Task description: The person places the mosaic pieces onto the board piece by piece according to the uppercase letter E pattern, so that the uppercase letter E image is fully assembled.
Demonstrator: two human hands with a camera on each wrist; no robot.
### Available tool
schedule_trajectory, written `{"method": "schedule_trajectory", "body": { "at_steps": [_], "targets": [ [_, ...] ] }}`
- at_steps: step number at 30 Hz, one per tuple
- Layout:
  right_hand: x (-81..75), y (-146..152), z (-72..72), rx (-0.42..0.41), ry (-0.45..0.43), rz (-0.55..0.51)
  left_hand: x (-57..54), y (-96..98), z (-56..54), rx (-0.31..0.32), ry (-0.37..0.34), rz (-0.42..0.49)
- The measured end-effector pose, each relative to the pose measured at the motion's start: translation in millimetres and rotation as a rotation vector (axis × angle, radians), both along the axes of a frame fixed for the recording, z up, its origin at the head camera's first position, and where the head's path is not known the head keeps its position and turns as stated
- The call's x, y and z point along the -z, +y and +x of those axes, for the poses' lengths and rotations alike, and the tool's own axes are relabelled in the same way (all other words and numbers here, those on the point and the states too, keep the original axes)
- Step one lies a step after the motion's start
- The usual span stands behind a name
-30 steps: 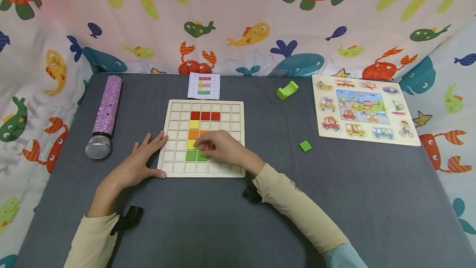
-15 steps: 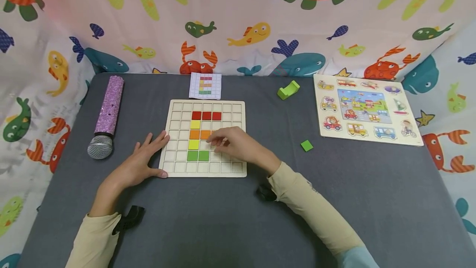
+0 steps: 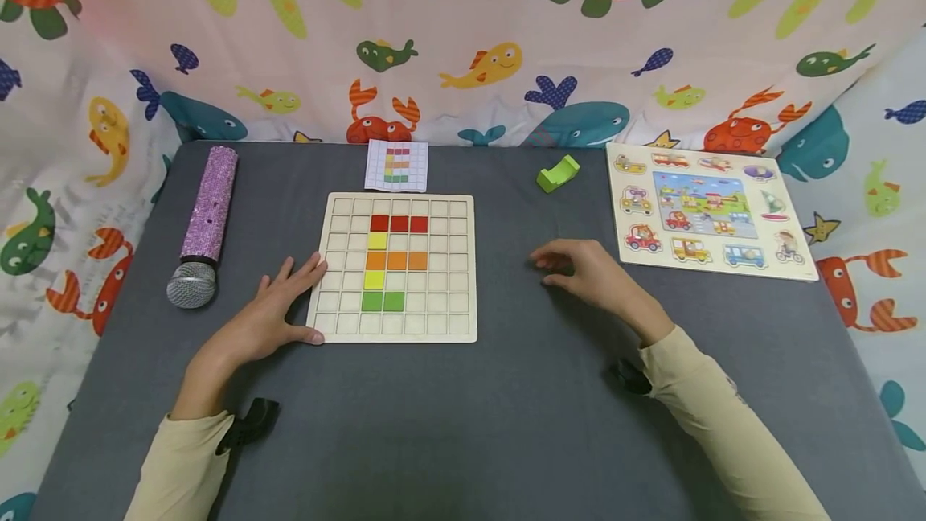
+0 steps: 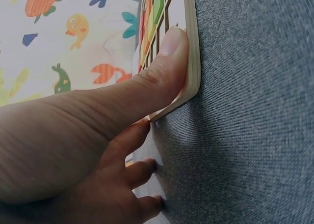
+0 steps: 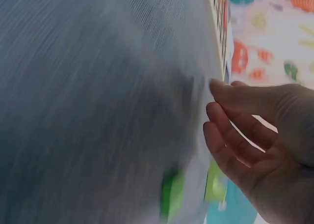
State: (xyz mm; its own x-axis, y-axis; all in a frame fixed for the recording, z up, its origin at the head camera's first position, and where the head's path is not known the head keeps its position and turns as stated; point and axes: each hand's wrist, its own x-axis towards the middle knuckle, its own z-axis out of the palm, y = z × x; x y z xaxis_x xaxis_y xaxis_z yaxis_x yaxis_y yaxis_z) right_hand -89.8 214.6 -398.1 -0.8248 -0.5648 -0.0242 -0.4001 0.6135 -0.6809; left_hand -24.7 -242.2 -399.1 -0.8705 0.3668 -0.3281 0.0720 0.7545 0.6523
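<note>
A wooden grid board (image 3: 440,320) lies on the table with square tiles in its cells: a red row (image 3: 399,224), single yellow tiles, an orange row (image 3: 396,261) and two green tiles (image 3: 383,301). My left hand (image 3: 264,320) spreads its fingers along the board's left edge; in the left wrist view its thumb (image 4: 171,49) rests on the corner. Right of the board, my right hand (image 3: 596,280) is over the table with loosely bent fingers and nothing between them. A loose green tile (image 5: 171,194) shows near it in the right wrist view, hidden behind the hand in the head view.
Behind the board lies a printed pattern card (image 3: 396,166). A glittery pink microphone (image 3: 208,215) lies at left. Back right are a curved green block (image 3: 558,174) and a wooden vehicle picture puzzle (image 3: 712,211). A sea-animal curtain (image 3: 463,30) borders the table.
My right hand has moved off the board to the right, over the spot of the loose green tile. The full orange row now shows. My left hand has stayed in place.
</note>
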Motion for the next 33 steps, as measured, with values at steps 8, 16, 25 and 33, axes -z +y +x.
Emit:
{"method": "schedule_trajectory", "body": {
  "at_steps": [8, 16, 25, 33],
  "targets": [
    [-4.4, 53, 9.2, 0.071, -0.050, 0.109, -0.3, 0.5, -1.9, 0.003, -0.011, -0.012],
    [-0.2, 67, 14.2, 0.079, -0.027, 0.081, 1.2, 0.4, -2.0, 0.000, -0.013, -0.012],
    [6.4, 55, 8.0, 0.118, -0.051, 0.004, 1.2, -0.1, -1.7, -0.001, -0.011, -0.009],
    [8.8, 22, -1.0, 0.106, -0.106, -0.169, 0.3, 0.6, -1.6, -0.002, -0.016, -0.009]
  ]
}}
